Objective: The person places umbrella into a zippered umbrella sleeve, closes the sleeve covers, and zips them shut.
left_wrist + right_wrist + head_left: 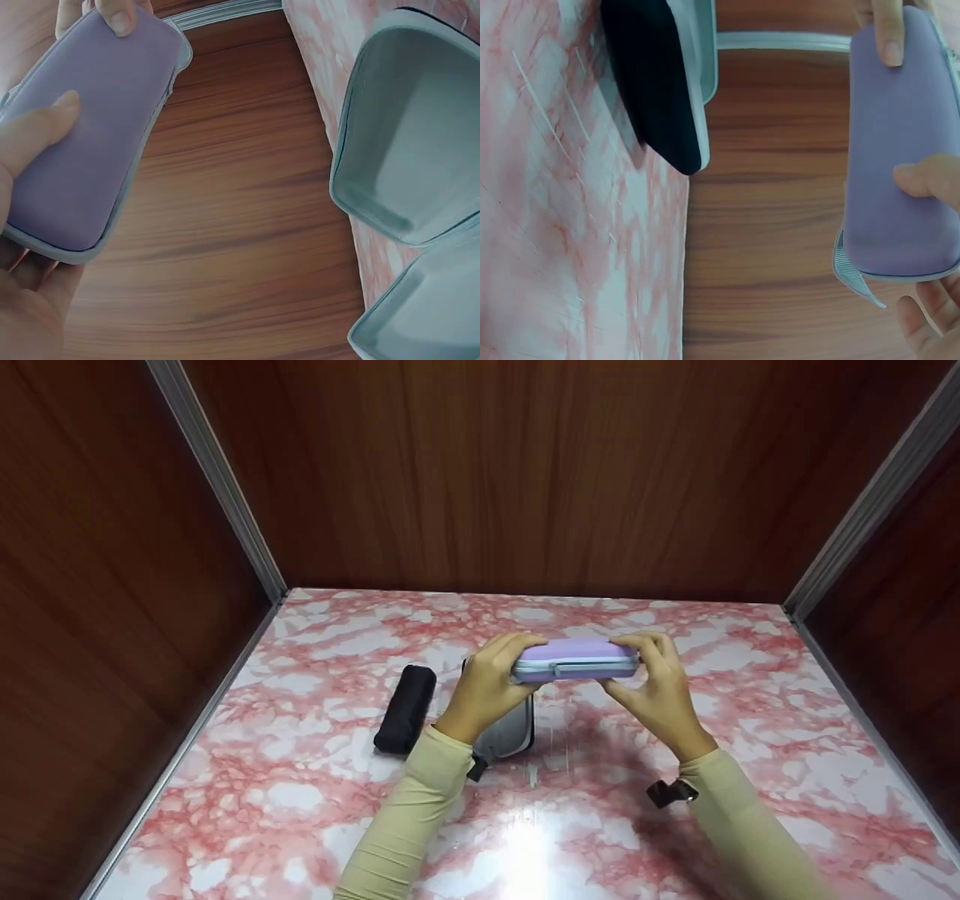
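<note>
A lilac hard case [581, 648] with a pale grey zip is held up over the table by both hands. My left hand [487, 682] grips its left end, thumb underneath and fingers over the top. At the other end my right hand [658, 694] holds it the same way. The zip runs along the side facing me, and in the right wrist view a grey strap loop [849, 270] sticks out at one end. Behind the left hand, a second case [412, 142] lies opened out on the table, its grey lining showing and its outside black; the left hand partly hides it in the head view.
Left of the opened case lies a long black pouch-like bundle [406, 709]. The table top [300, 795] has a red and white marbled pattern. Brown wood-grain panels [480, 480] with metal edging enclose it at the back and both sides.
</note>
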Demonstrator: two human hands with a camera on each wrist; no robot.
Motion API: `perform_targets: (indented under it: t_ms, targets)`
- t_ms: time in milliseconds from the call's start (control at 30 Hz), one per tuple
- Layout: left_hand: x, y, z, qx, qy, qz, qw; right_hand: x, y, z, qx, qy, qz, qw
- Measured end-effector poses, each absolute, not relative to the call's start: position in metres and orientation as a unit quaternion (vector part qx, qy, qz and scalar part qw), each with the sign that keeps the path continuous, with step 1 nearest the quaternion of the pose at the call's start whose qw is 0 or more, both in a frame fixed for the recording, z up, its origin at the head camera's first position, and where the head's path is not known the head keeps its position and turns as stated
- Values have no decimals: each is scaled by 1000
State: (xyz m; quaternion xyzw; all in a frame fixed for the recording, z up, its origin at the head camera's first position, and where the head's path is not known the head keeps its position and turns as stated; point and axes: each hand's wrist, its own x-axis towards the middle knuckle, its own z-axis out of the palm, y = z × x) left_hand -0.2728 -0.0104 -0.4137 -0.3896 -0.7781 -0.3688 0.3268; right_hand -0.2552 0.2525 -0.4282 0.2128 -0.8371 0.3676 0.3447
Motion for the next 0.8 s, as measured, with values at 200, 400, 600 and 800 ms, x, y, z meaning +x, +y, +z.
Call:
perform_targets:
  t_ms: [200,400,600,800]
  targets:
    - [-277,-10,-419,-388,-768,-390,328,-255,251,-427,218,-836,367,344]
    - [-281,-13,-426,-384,-756,-418,326,-251,250,-421,227,-842,350,342]
    - [-282,-13,-425,-390,-743,-431,332,-246,246,-415,240,-828,349,368]
    - [-283,-13,-424,-394,-738,-436,332,-241,238,-410,253,-807,359,394]
